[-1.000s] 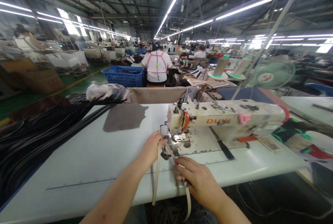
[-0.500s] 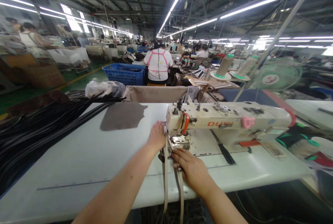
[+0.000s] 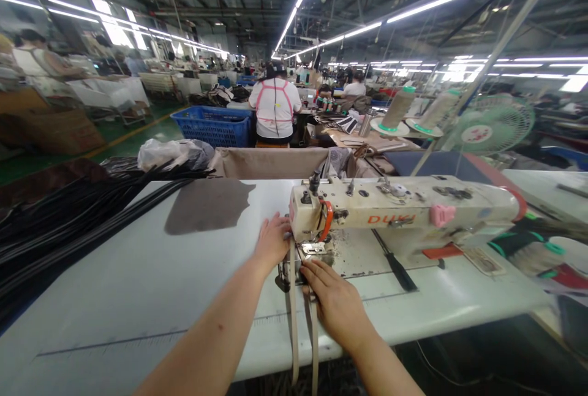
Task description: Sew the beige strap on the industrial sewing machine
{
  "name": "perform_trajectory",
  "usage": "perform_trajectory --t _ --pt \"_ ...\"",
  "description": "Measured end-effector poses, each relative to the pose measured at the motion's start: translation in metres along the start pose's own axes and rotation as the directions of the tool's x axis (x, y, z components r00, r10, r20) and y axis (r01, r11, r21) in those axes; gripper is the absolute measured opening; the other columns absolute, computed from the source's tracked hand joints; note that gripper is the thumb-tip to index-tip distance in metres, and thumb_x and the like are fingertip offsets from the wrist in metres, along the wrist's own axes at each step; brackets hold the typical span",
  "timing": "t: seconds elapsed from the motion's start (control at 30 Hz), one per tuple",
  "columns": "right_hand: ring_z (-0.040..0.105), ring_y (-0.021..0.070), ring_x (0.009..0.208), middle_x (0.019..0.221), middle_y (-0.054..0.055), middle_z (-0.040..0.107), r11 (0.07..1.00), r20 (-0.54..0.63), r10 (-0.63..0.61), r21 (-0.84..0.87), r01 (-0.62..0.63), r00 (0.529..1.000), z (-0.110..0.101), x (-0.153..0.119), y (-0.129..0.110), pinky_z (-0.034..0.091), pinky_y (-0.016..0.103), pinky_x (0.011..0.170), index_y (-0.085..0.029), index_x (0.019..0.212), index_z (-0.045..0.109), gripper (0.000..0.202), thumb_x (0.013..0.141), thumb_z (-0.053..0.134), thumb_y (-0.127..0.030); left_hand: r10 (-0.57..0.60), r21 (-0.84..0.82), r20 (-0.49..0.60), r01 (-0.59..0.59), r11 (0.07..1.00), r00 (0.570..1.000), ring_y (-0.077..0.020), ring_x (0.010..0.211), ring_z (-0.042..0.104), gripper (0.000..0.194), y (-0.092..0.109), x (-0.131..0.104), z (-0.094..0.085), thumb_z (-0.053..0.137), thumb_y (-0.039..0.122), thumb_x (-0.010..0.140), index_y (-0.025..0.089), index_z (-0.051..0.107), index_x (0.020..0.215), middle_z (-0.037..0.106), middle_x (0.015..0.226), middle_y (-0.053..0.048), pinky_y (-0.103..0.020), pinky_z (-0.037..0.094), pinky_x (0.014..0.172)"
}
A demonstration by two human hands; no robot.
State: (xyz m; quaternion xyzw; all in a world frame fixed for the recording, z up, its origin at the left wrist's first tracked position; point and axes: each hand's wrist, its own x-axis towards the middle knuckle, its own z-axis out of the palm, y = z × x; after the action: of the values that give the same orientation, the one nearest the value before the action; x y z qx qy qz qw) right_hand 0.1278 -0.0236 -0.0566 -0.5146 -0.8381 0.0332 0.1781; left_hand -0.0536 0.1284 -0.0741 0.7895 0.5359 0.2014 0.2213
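Note:
A sewing machine [image 3: 395, 209] with orange lettering stands on the pale table. At the left of its needle end, my left hand [image 3: 273, 239] lies with fingers stretched forward; the machine head hides part of the fingertips. Close by its thumb, one length of narrow beige strap [image 3: 293, 316] runs down over the table's front edge. A second beige length [image 3: 315, 341] hangs beside it and passes up under my right hand [image 3: 337, 301]. That hand's fingers are together, pressing the strap just in front of the metal plate [image 3: 313, 249] below the needle area. The needle itself is hidden.
A dark brown flat piece [image 3: 209, 206] lies on the table's left part. Long black strips [image 3: 92, 224] heap along the left edge. A black-handled tool [image 3: 399, 270] rests by the machine. Behind are thread cones [image 3: 399, 109], a fan [image 3: 491, 126], a blue crate [image 3: 214, 126] and a seated person [image 3: 275, 105].
The view has shifted slightly, moving the table and background left in the picture. My hands stay near the needle end; the left hand's fingers look a little more spread.

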Motion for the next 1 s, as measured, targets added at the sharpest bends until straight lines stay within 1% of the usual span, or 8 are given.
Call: perform_trajectory --t 0.17,0.37,0.6,0.77,1.0 --pt "0.05 0.0316 0.145 0.153 0.012 0.059 1.0 0.01 0.0 -0.001 0.0 1.0 -0.0029 0.0008 -0.0021 0.05 0.05 0.118 -0.011 0.144 0.061 0.044 0.102 0.051 -0.013 -0.014 -0.014 -0.019 0.013 1.0 1.0 -0.0338 0.155 0.033 0.04 0.0039 -0.0005 0.0003 0.059 0.013 0.091 0.027 0.075 0.125 0.06 0.15 -0.008 -0.062 0.016 0.127" --pt "0.049 0.0305 0.146 0.155 0.011 0.058 1.0 0.027 0.01 -0.009 -0.009 1.0 0.0001 0.001 -0.0005 0.049 0.048 0.119 -0.012 0.146 0.059 0.046 0.101 0.054 -0.012 -0.015 -0.016 -0.03 0.015 1.0 0.999 -0.0331 0.154 0.035 0.035 0.0053 -0.0009 0.0 0.059 0.011 0.09 0.028 0.078 0.115 0.063 0.147 -0.007 -0.062 0.017 0.127" --pt "0.048 0.0296 0.146 0.156 0.01 0.056 0.999 0.032 0.004 -0.038 -0.003 0.999 -0.0003 0.002 -0.0006 0.047 0.046 0.12 -0.012 0.148 0.057 0.046 0.103 0.051 -0.017 -0.019 -0.016 -0.063 0.018 1.0 0.998 -0.0321 0.152 0.04 0.036 0.0053 -0.0004 0.001 0.057 0.012 0.094 0.029 0.077 0.12 0.064 0.145 -0.007 -0.06 0.02 0.127" --pt "0.048 0.0299 0.146 0.156 0.009 0.056 0.999 0.035 0.009 -0.04 -0.008 0.999 -0.0008 0.0025 -0.0018 0.047 0.046 0.12 -0.012 0.148 0.058 0.046 0.103 0.051 -0.016 -0.014 -0.015 -0.076 0.013 1.0 0.997 -0.0339 0.149 0.043 0.04 0.0044 -0.0003 0.0017 0.059 0.012 0.093 0.03 0.075 0.124 0.065 0.144 -0.008 -0.061 0.022 0.126" --pt "0.047 0.0296 0.147 0.158 0.009 0.055 0.999 0.05 0.007 -0.049 -0.005 0.999 0.0023 0.0022 0.0006 0.047 0.046 0.121 -0.011 0.149 0.056 0.046 0.104 0.049 -0.016 -0.008 -0.023 -0.085 0.006 1.0 0.996 -0.0327 0.147 0.046 0.039 0.0044 -0.0006 0.0023 0.059 0.011 0.093 0.029 0.076 0.122 0.065 0.143 -0.008 -0.061 0.021 0.126"
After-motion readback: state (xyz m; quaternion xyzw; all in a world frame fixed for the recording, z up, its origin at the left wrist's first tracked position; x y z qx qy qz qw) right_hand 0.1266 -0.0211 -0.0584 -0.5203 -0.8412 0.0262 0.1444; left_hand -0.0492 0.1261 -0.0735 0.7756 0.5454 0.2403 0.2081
